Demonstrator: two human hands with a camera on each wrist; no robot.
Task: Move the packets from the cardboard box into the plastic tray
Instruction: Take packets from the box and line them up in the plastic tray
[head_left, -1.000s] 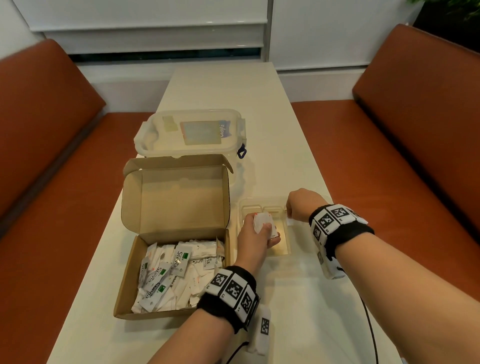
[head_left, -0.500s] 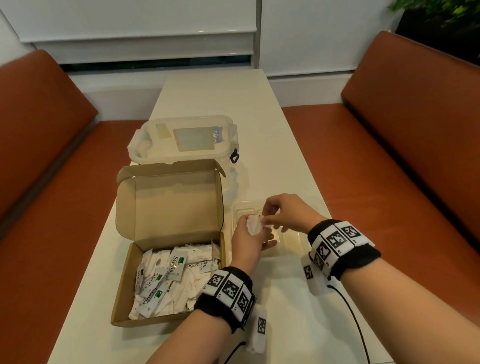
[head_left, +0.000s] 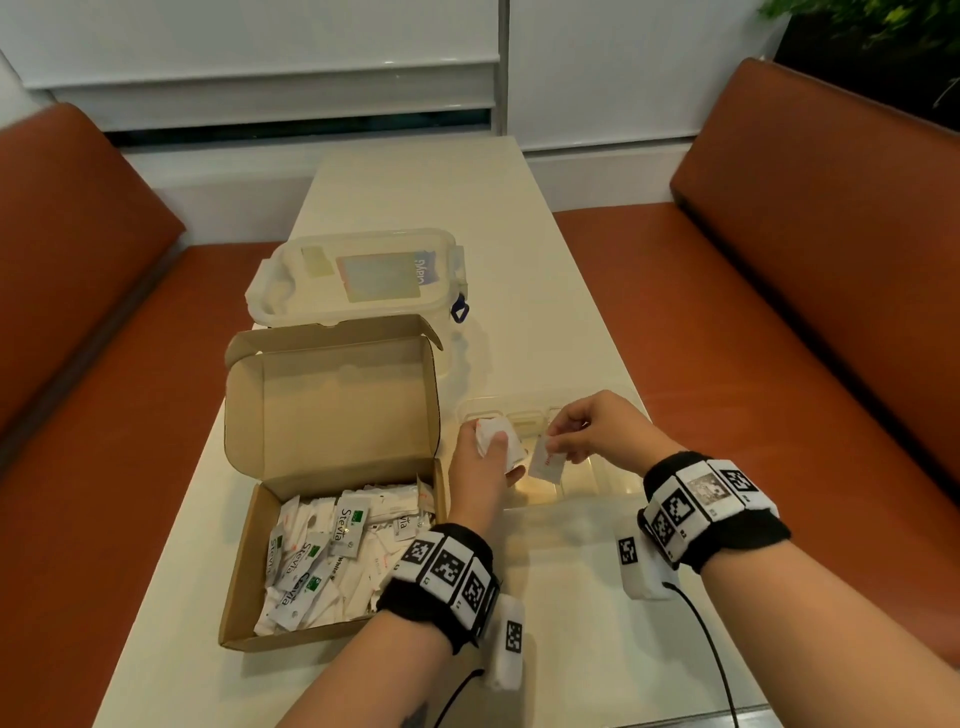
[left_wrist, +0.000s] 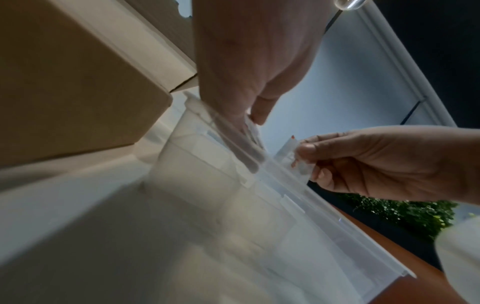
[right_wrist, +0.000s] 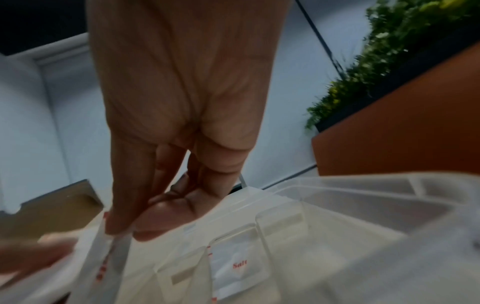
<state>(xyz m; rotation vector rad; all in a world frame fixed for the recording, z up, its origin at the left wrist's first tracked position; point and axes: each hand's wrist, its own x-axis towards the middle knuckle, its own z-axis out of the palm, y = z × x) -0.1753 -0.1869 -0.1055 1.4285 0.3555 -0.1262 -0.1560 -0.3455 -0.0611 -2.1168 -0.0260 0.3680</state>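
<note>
Item: packet transfer, mid-placement. Landmark: plastic tray (head_left: 597, 483), clear, divided into compartments, on the worktop (head_left: 571, 597).

- Left hand (head_left: 480, 478): over the tray's left end, fingers curled round a small bunch of packets (head_left: 501, 439).
- Right hand (head_left: 597, 434): above the tray's middle, thumb and fingertips pinching a single packet (head_left: 546, 463) by its top edge, hanging over the tray.
- Salt packet (right_wrist: 237, 271): already upright in one tray compartment.
- Cardboard box (head_left: 332, 499): just left of the tray, lid raised, many packets left inside.

Risks, as judged:
- Hanging packet catches a divider, then folds or lands across two compartments.
- Left-hand bunch is loosely stacked; one may slide out onto the worktop.
- The light tray may shift if a hand knocks its rim.
</note>
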